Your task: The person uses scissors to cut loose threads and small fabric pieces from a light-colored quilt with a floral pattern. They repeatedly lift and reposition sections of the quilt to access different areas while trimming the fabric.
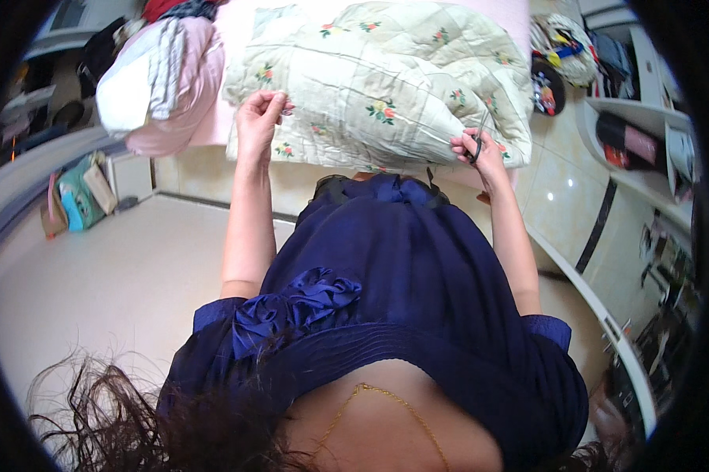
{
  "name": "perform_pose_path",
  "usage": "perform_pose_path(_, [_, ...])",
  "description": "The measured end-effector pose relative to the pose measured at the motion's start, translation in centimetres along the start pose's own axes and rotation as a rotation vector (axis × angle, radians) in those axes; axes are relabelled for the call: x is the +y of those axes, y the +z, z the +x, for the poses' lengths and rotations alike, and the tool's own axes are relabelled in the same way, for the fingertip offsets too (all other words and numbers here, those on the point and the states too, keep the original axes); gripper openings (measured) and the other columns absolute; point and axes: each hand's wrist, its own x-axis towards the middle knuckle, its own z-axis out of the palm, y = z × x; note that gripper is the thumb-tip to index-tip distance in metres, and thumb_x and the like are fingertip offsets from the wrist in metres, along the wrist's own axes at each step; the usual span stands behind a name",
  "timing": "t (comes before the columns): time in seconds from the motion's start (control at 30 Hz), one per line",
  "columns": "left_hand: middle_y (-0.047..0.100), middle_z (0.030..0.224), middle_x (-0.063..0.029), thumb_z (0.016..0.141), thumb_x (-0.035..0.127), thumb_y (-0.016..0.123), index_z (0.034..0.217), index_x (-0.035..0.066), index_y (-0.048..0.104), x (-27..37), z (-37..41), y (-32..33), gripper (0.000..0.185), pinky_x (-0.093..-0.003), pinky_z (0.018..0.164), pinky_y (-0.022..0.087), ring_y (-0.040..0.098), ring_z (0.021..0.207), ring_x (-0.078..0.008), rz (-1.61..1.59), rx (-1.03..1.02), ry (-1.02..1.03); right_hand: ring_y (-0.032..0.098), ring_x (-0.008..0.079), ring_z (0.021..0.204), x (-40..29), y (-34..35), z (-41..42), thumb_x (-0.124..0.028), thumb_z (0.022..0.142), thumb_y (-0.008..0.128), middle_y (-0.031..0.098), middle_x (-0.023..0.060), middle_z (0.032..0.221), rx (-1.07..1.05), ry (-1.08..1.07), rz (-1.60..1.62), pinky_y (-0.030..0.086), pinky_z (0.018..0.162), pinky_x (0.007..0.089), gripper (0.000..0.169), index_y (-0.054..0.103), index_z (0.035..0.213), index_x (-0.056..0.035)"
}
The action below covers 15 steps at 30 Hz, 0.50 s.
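A pale quilt with floral sprigs [384, 65] lies rumpled over a pink-covered bed in front of me. My right hand [475, 150] holds a pair of scissors with black handles [475, 147], the blades pointing away over the quilt's right part. Above the quilt's left part is my left hand [263, 115], thumb and forefinger pinched together. Something small and thin shows at those fingertips, too fine to make out. Whether my left hand touches the quilt cannot be told.
A pink bundle [198, 76] with folded white and striped cloth sits at the bed's left. Bags [83, 192] stand farther left on the floor. Right of the bed are a round black container [546, 88] and white shelving [593, 118] with various things.
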Motion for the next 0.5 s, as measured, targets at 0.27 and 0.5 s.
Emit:
perform_pose_path(0.27, [0.058, 0.074, -0.0019, 0.079, 0.013, 0.062, 0.084, 0.001, 0.058, -1.0, -5.1, -1.1, 0.013, -0.018, 0.053, 0.039, 0.051, 0.062, -0.0074, -0.129, 0.266, -0.123, 0.058, 0.0107, 0.073, -1.3, 1.8, 1.1, -0.022, 0.083, 0.056, 0.061, 0.0107, 0.091, -0.183, -0.007, -0.071, 0.046, 0.062, 0.021, 0.028, 0.045, 0.101, -0.0045])
perform_pose_path(0.5, [0.059, 0.084, -0.007, 0.082, 0.008, 0.056, 0.091, -0.001, 0.054, -1.2, -8.8, -1.1, 0.013, -0.0193, 0.059, 0.044, 0.057, 0.073, -0.0112, -0.282, 0.353, -0.188, 0.058, 0.0104, 0.072, -1.8, 2.4, 2.6, -0.021, 0.083, 0.055, 0.061, 0.0096, 0.09, -0.314, -0.018, -0.122, 0.045, 0.062, 0.0218, 0.025, 0.046, 0.1, -0.0056])
